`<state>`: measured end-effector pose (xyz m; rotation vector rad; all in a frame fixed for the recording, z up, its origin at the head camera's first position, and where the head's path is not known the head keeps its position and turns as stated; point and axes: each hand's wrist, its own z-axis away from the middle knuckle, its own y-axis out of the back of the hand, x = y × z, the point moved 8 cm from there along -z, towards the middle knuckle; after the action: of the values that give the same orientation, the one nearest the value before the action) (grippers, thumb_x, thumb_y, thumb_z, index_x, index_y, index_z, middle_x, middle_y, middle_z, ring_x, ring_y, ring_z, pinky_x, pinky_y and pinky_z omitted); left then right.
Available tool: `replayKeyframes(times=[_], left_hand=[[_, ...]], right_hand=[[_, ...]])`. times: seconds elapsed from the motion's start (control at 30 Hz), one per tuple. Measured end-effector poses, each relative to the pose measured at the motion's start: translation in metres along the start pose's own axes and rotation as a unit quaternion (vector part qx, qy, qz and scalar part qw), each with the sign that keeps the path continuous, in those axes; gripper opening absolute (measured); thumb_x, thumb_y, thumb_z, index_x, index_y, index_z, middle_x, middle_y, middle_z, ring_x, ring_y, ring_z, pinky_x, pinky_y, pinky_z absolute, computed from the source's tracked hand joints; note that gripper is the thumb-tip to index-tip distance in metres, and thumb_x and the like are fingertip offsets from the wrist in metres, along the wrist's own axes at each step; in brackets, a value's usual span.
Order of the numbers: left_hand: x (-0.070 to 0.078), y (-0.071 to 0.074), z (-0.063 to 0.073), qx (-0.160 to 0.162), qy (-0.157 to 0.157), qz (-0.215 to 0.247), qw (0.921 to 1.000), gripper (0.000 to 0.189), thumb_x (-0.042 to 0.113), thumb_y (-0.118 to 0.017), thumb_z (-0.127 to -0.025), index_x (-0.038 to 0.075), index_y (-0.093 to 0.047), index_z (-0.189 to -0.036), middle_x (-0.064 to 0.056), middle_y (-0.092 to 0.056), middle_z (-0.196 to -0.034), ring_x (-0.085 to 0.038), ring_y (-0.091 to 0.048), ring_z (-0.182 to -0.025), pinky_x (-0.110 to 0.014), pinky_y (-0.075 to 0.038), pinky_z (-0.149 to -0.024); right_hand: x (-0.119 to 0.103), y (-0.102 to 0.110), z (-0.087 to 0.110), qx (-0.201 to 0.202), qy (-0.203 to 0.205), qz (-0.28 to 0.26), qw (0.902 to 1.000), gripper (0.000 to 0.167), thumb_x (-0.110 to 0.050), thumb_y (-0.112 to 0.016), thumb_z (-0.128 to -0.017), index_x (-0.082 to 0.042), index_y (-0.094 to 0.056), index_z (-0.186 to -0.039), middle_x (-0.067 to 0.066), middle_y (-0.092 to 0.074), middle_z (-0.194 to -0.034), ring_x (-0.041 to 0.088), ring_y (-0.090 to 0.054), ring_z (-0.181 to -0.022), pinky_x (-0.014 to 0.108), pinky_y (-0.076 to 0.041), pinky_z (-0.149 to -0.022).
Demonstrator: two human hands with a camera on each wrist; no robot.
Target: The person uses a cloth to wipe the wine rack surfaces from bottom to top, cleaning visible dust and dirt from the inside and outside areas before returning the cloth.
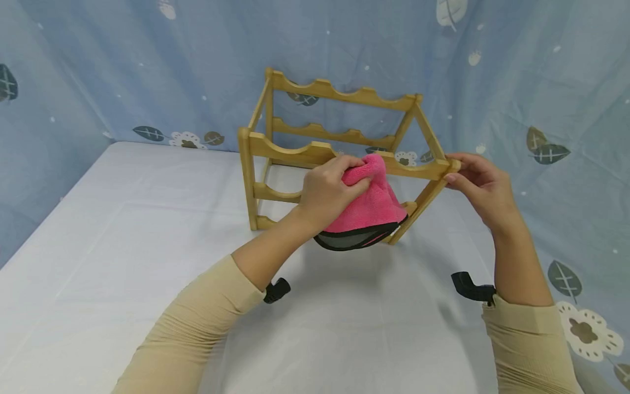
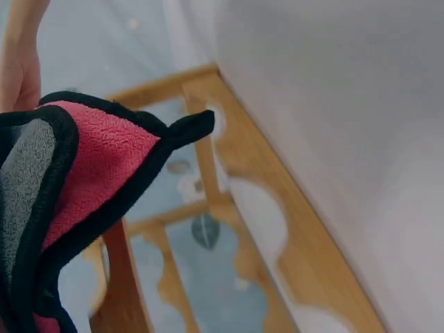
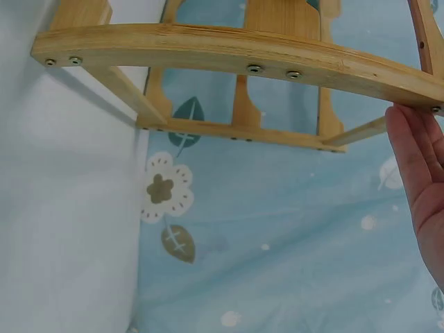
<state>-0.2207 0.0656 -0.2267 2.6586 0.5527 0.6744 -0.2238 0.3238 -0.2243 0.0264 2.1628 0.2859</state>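
A wooden rack (image 1: 267, 146) with scalloped rails stands on the white-covered table. My left hand (image 1: 322, 191) grips a pink plush cloth (image 1: 369, 205) with black edging and a grey reverse side. The cloth hangs over the front rail's middle and hides part of the lower front rail. At the rack's front right top corner, my right hand (image 1: 487, 191) holds the post end between thumb and fingers. From the right wrist, that hand (image 3: 424, 173) shows beside the rack's side post (image 3: 180, 47). In the left wrist view the cloth (image 2: 104, 156) covers the gripping fingers.
A blue curtain (image 1: 197, 65) with leaf and flower prints hangs behind and to the right of the rack. White cloth (image 1: 123, 262) covers the table. Black wrist mounts (image 1: 472, 287) stick out from both sleeves.
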Motion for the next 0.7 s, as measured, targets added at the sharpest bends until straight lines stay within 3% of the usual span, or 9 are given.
replayKeyframes(times=[0.13,0.33,0.43,0.53,0.7], left_hand=[[-0.017,0.028,0.007,0.025,0.001,0.01,0.9996,0.023,0.015,-0.075,-0.079,0.0,-0.065,-0.093,-0.01,-0.07,-0.089,-0.018,-0.067,-0.078,-0.029,-0.054,-0.069],[-0.049,0.072,0.019,0.058,0.032,0.001,0.9978,0.024,0.013,-0.075,-0.079,-0.003,-0.065,-0.094,-0.014,-0.07,-0.091,-0.024,-0.067,-0.08,-0.034,-0.055,-0.072],[-0.066,0.096,0.025,0.074,0.062,-0.009,0.9952,0.026,0.013,-0.076,-0.079,-0.004,-0.065,-0.095,-0.015,-0.07,-0.09,-0.024,-0.067,-0.079,-0.032,-0.055,-0.073],[-0.083,0.122,0.029,0.084,0.112,-0.012,0.9901,0.027,0.014,-0.076,-0.079,-0.004,-0.065,-0.096,-0.015,-0.069,-0.088,-0.024,-0.066,-0.078,-0.02,-0.052,-0.073],[-0.103,0.151,0.039,0.065,0.181,-0.018,0.9813,0.029,0.015,-0.075,-0.08,-0.003,-0.065,-0.099,-0.014,-0.068,-0.09,-0.019,-0.063,-0.078,-0.005,-0.044,-0.072]], right_hand=[[-0.001,-0.002,0.0,-0.001,0.007,-0.009,0.9999,0.033,0.018,-0.054,-0.085,0.013,-0.057,-0.117,0.006,-0.066,-0.094,0.012,-0.067,-0.083,0.018,-0.053,-0.075],[-0.002,-0.006,-0.003,-0.004,0.023,-0.006,0.9997,0.032,0.018,-0.054,-0.085,0.015,-0.057,-0.116,0.006,-0.066,-0.094,0.012,-0.067,-0.083,0.018,-0.053,-0.075],[-0.003,-0.007,-0.004,-0.005,0.024,0.011,0.9996,0.031,0.018,-0.054,-0.084,0.016,-0.056,-0.115,0.005,-0.067,-0.093,0.011,-0.067,-0.082,0.018,-0.053,-0.075],[-0.004,-0.008,-0.004,-0.008,0.024,0.042,0.9988,0.031,0.016,-0.056,-0.085,0.014,-0.057,-0.116,0.003,-0.066,-0.093,0.009,-0.067,-0.082,0.016,-0.052,-0.074],[-0.005,-0.011,-0.003,-0.019,0.026,0.056,0.9979,0.032,0.015,-0.056,-0.085,0.014,-0.056,-0.117,0.002,-0.065,-0.095,0.008,-0.066,-0.083,0.015,-0.051,-0.076]])
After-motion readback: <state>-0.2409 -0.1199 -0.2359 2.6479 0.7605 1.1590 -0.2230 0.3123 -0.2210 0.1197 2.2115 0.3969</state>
